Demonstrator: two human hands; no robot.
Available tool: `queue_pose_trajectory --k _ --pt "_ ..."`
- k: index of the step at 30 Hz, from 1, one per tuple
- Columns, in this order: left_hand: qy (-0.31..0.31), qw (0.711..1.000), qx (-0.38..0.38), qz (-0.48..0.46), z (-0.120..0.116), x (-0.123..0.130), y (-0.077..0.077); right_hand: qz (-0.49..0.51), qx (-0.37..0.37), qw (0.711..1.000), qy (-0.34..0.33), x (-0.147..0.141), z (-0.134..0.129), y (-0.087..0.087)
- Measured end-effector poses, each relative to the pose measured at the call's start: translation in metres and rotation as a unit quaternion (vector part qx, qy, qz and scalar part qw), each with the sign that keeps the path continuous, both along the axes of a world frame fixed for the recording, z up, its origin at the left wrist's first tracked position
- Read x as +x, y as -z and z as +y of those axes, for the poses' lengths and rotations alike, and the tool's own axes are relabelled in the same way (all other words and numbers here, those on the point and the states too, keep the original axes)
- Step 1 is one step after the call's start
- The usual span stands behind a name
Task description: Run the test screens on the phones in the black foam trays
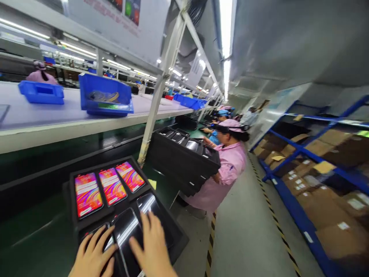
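A black foam tray (178,240) lies in front of me, with phones set in its slots. Three phones in the far row have lit, colourful screens: a left one (88,196), a middle one (112,187) and a right one (130,177). The near row holds dark-screened phones. My left hand (93,252) is open, fingers spread over the near-left phone, which it mostly covers. Open too, my right hand (154,240) reaches over the near-right phone (147,201), its thumb over the near-middle phone (127,227). Whether the fingertips touch the screens I cannot tell.
Beyond the tray, a person in pink (230,154) is at a tall stack of black trays (178,165). A metal post (152,111) rises behind my tray. Blue bins (105,94) stand on the upper shelf (57,129). Across the aisle, a blue rack (305,148) holds cardboard boxes.
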State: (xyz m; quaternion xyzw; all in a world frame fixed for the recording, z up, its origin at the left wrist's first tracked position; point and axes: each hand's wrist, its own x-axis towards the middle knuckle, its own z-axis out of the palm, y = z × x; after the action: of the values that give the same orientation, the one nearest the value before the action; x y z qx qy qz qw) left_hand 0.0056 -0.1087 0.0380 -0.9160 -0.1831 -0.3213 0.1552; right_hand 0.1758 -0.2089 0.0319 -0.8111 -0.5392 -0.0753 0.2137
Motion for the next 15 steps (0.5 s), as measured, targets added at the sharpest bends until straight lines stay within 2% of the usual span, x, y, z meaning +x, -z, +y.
queue_pose_trajectory --k 2,6,11,15 --pt "-0.014 0.998 -0.046 0.028 -0.005 -0.003 -0.01 -0.008 -0.034 0.998 0.05 0.012 -0.01 -0.008" --pt "-0.021 0.987 -0.15 0.056 -0.014 -0.006 -0.014 -0.031 -0.119 0.99 0.072 0.026 -0.012 -0.013" --pt "-0.019 0.97 -0.238 0.047 -0.019 -0.006 -0.013 -0.051 -0.145 0.983 0.1 0.025 -0.01 -0.014" --pt "-0.007 0.964 -0.261 0.053 -0.017 -0.006 -0.013 -0.015 -0.151 0.984 0.096 0.03 -0.007 -0.019"
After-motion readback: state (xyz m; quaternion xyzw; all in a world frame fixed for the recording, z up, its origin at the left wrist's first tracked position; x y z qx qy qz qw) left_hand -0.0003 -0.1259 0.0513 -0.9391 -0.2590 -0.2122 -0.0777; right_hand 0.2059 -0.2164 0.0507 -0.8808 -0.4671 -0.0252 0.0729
